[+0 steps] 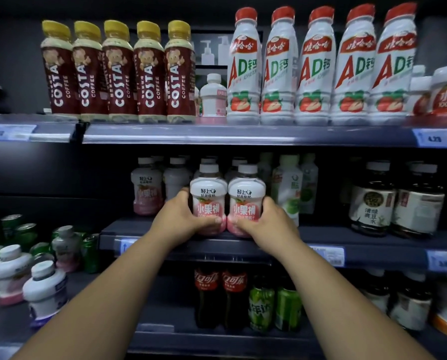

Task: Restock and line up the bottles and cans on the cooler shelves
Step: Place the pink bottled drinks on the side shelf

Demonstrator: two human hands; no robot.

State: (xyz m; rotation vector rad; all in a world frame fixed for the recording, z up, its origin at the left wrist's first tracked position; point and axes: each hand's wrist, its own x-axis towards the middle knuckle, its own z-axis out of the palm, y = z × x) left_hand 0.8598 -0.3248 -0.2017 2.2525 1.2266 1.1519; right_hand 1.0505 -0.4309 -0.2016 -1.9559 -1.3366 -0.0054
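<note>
Near left: loose bottles (43, 289) and green cans (12, 224) sit jumbled below the shelf level.
Left hand (181, 216): my fingers are wrapped round the left pink bottle (208, 203), low on its body.
Right hand (264, 222): wrapped the same way round the right pink bottle (245, 203).
Position: both bottles are upright and touching, at the front edge of the middle shelf (373, 245).
Obstruction, judged: the back row (177, 178) stands just behind and a green bottle (286, 193) just to the right, so there is little room to push inward.

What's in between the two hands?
Two pink bottles side by side; the left hand holds one, the right hand the other, in the head view.
</note>
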